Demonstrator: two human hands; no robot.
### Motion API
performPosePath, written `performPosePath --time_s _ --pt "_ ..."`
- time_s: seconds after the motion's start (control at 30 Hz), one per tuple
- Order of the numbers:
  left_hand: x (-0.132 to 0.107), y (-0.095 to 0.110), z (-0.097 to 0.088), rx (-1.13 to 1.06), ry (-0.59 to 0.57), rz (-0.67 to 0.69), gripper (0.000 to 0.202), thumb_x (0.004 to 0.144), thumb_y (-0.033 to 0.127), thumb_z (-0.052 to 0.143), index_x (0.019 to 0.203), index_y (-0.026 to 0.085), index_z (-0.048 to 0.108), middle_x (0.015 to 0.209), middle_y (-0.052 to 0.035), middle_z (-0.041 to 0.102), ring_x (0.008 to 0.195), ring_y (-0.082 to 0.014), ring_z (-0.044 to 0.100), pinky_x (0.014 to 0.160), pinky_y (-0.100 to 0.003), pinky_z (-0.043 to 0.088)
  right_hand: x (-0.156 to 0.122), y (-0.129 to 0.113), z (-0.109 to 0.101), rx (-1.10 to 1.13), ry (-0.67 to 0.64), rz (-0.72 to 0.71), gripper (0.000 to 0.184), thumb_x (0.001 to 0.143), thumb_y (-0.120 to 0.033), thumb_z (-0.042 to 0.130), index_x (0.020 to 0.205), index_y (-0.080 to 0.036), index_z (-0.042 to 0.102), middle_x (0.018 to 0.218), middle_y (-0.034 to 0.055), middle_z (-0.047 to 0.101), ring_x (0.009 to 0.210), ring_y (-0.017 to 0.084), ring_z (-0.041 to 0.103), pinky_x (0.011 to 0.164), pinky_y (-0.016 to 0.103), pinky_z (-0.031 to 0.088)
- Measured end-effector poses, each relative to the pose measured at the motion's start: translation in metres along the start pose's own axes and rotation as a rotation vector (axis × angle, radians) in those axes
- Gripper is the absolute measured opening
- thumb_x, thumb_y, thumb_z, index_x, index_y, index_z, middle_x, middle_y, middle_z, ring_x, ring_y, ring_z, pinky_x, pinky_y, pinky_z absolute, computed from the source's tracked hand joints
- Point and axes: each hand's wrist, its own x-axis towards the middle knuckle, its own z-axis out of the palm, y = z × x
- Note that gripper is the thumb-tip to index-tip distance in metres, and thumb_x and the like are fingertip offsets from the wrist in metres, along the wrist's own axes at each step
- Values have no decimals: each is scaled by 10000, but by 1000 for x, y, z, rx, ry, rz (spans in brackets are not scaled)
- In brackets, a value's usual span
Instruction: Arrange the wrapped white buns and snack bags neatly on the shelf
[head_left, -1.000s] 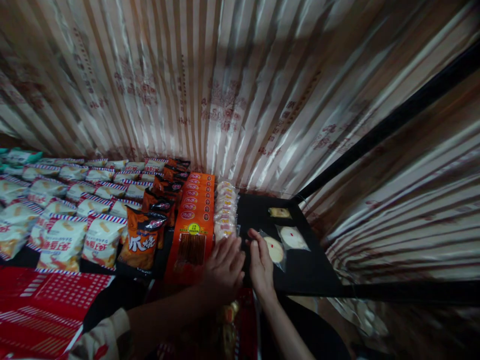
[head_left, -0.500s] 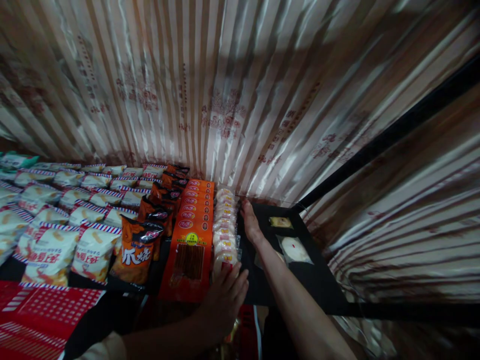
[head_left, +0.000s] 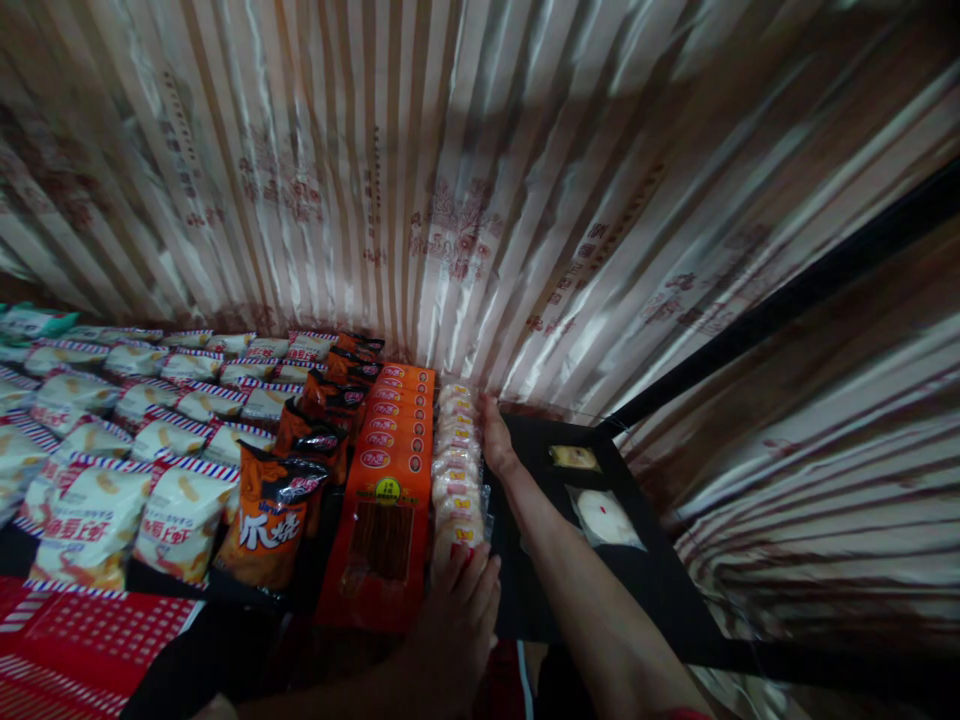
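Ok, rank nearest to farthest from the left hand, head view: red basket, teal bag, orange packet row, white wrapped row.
1. White wrapped row: directly at the left hand's fingertips.
2. Orange packet row: just left of it.
3. Red basket: lower left corner.
4. Teal bag: far left, back.

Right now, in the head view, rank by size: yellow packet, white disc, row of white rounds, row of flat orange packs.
Row of flat orange packs
Row of white rounds, partly hidden
White disc
Yellow packet

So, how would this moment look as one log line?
left hand: at near end of wrapped snack row | right hand: beside far end | alongside: flat orange packets
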Motion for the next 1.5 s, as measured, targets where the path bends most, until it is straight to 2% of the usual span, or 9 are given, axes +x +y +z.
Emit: performPosePath --time_s 0.13,0.23,0.5,0.63,0.87,1.0,1.13,1.33,1.5 --pt "0 0 1 -37 -20 -4 452 926 369 370 1243 82 517 1394 -109 455 1304 -289 350 1081 -448 150 -9 -7 17 68 34 80 524 860 -531 464 1263 -199 503 936 29 726 869 219 681 772 372 568" --pt "1 -1 -1 -18 28 -20 431 928 367 372 1215 92 537 1377 -96 478 1293 -285 370 1092 -446 121 -13 -11 24 62 38 107 510 881 -498 445 1296 -202 470 907 31 732 870 225 685 776 384 568" --pt "1 -1 -4 -14 110 -47 399 937 364 357 1173 117 564 1336 -68 525 1279 -274 387 1111 -456 14 -15 -13 26 36 27 112 515 868 -483 467 1310 -220 459 969 31 728 894 234 684 815 409 554" --pt "0 0 -1 -8 95 -40 415 939 358 351 1206 102 541 1363 -84 496 1300 -279 366 1114 -461 18 -14 -13 26 15 25 112 497 863 -469 484 1295 -223 481 1005 33 720 960 227 665 869 411 528" --pt "-1 3 -2 -65 -14 -65 442 939 342 345 1248 72 508 1406 -114 443 1328 -286 338 1094 -451 176 -14 -7 6 -11 -10 -135 543 840 -558 465 1279 -243 516 1318 9 557 1267 190 455 1099 397 305" --pt "0 3 -4 -73 -21 -52 435 941 326 340 1248 67 506 1405 -115 445 1311 -284 368 1053 -441 258 -26 -4 -3 -30 39 -91 623 859 -587 409 1353 -209 438 1403 55 466 1313 193 396 1130 418 228" --pt "1 2 -6 -53 -3 -51 431 939 330 340 1225 67 528 1382 -115 472 1293 -285 391 1044 -439 257 -34 -6 4 10 26 8 582 869 -568 410 1341 -229 448 1400 44 470 1308 187 405 1130 402 242" --pt "-1 2 -3 -13 39 -50 438 928 368 364 1233 102 532 1397 -92 458 1304 -269 368 1072 -442 191 -35 -9 12 51 -4 30 527 843 -571 472 1273 -270 511 1349 4 529 1279 194 444 1092 407 328" --pt "-1 3 2 -57 -26 -42 448 922 345 377 1260 82 511 1407 -118 441 1313 -279 354 1075 -461 195 -35 -7 11 53 -4 0 518 819 -600 495 1221 -280 557 1317 3 558 1282 192 441 1072 383 366"
